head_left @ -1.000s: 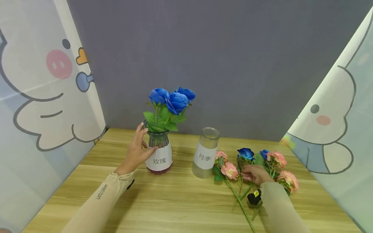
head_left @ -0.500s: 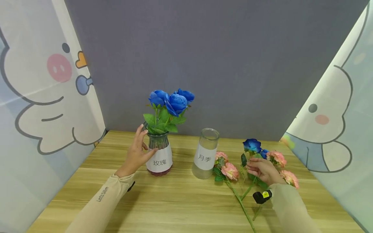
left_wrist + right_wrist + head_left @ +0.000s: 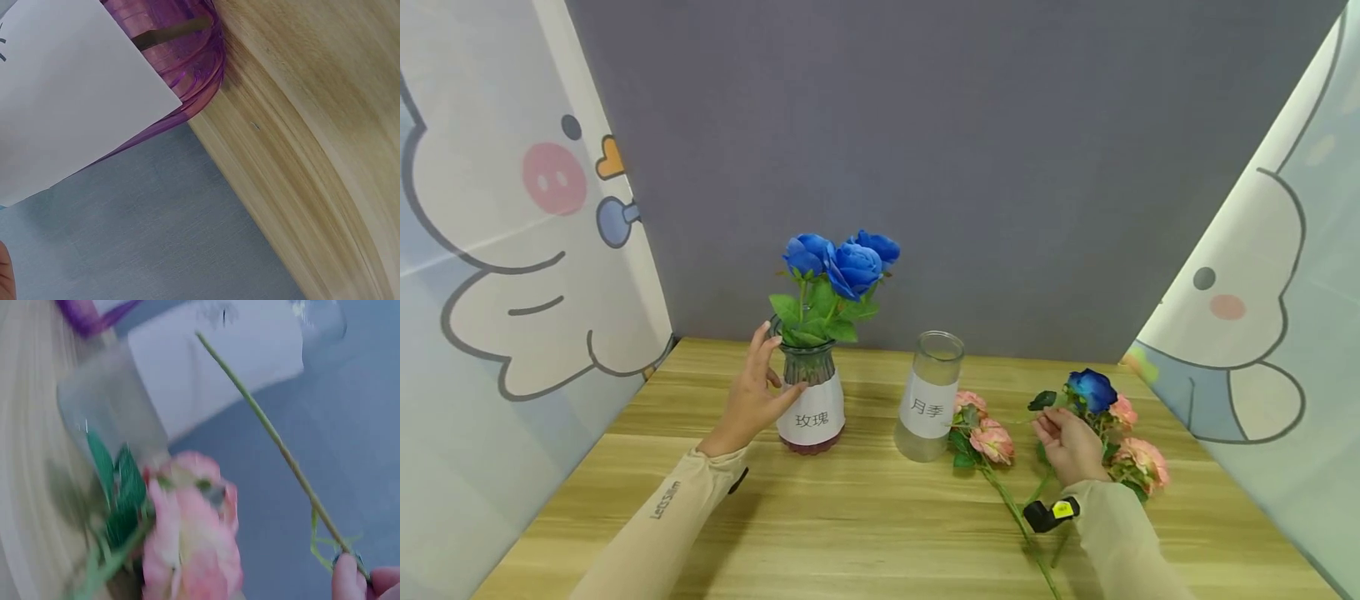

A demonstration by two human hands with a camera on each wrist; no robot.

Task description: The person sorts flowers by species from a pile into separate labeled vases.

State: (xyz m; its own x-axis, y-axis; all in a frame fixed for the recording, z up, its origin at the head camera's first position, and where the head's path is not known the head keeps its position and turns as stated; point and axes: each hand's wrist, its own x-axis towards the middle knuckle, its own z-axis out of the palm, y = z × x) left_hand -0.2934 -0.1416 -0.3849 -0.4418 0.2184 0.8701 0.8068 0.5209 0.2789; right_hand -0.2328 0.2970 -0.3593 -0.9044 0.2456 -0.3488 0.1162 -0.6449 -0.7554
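In the head view my left hand (image 3: pixel 751 398) holds the grey-and-purple glass vase (image 3: pixel 808 367), thumb at its white label and fingers at the rim. Three blue roses (image 3: pixel 853 268) with green leaves stand in it. My right hand (image 3: pixel 1070 446) pinches the stem of another blue rose (image 3: pixel 1092 391), tilted with the bloom to the right. In the right wrist view its bare stem (image 3: pixel 275 434) slants up to the left across the clear glass vase (image 3: pixel 100 394), beyond the fingertips (image 3: pixel 347 581). The left wrist view shows the purple vase base (image 3: pixel 200 94) on the table.
Pink flowers (image 3: pixel 992 440) with long green stems (image 3: pixel 1018 521) lie right of the clear vase. More pink flowers (image 3: pixel 1141 463) lie beside my right hand. A grey panel (image 3: pixel 970 167) stands behind the wooden table (image 3: pixel 850 525), with cartoon-printed sheets (image 3: pixel 512 333) at both sides.
My right hand has lifted the blue rose from among the flowers and tipped it right; the bloom now covers the blue flower behind. My left hand has stayed at the vase.
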